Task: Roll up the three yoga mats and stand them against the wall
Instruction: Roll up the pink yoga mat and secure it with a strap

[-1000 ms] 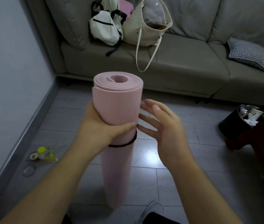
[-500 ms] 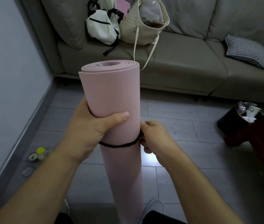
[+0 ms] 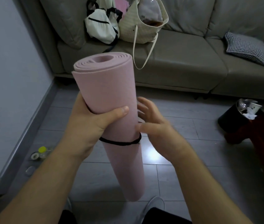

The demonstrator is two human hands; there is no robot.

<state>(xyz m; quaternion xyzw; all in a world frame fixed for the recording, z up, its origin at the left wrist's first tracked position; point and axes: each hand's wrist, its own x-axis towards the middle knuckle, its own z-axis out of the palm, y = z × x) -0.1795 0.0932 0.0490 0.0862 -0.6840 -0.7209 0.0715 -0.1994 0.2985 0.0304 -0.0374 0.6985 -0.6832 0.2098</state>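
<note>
A rolled pink yoga mat (image 3: 108,88) stands nearly upright in front of me, tilted slightly left at the top, its lower end near my feet. A black elastic band (image 3: 120,142) circles it around mid-height. My left hand (image 3: 89,125) grips the roll just above the band, thumb across the front. My right hand (image 3: 154,125) is beside the roll's right side with fingers spread and relaxed, blurred, its thumb close to the band. No other mats are in sight.
A grey sofa (image 3: 184,62) spans the back, carrying a white backpack (image 3: 101,27), a cream tote bag (image 3: 144,25) and a checked cushion (image 3: 247,48). The wall (image 3: 6,78) runs along the left with a small bottle (image 3: 41,153) at its base. A black bin (image 3: 236,117) sits right.
My right hand has let go of the black band and opened beside the roll. The mat's top has tipped a little toward me, showing its spiral end.
</note>
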